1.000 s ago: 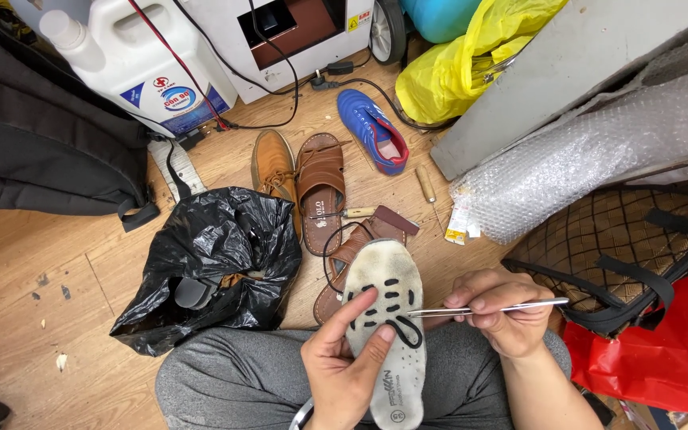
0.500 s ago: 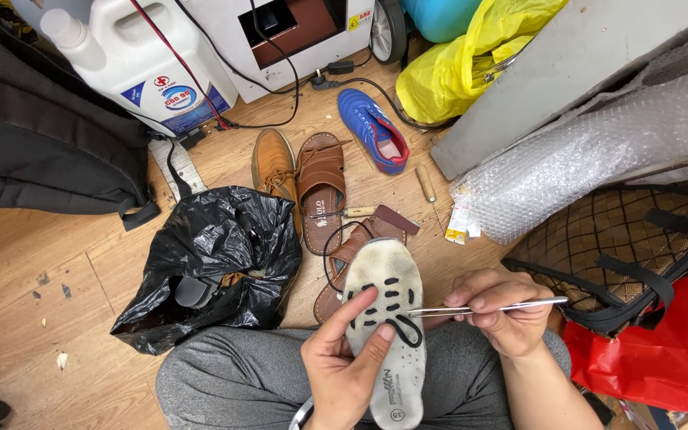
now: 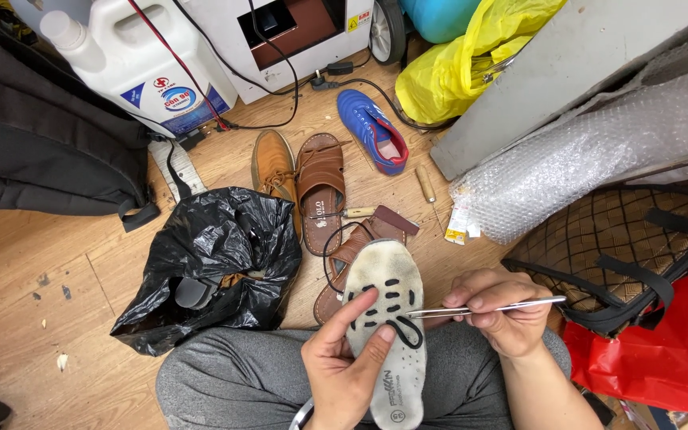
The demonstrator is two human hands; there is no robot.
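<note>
Left hand (image 3: pixel 344 374) fingers clamp the worn white perforated insole (image 3: pixel 388 326), long axis running away from the body, while right hand (image 3: pixel 499 310) fingers pinch a thin metal needle tool (image 3: pixel 487 306) crosswise, tip at the black thread (image 3: pixel 408 330).

The wooden floor (image 3: pixel 57 287) is carrying a crumpled black plastic bag (image 3: pixel 216 263) near its middle, with a tan shoe (image 3: pixel 272 163), a brown sandal (image 3: pixel 320 187) and a blue shoe (image 3: pixel 372 127) lying just beyond it. A white jug (image 3: pixel 145 56) is standing toward the far edge, a black backpack (image 3: pixel 33 143) is lying at the left, and bubble wrap (image 3: pixel 583 159) is resting at the right.
</note>
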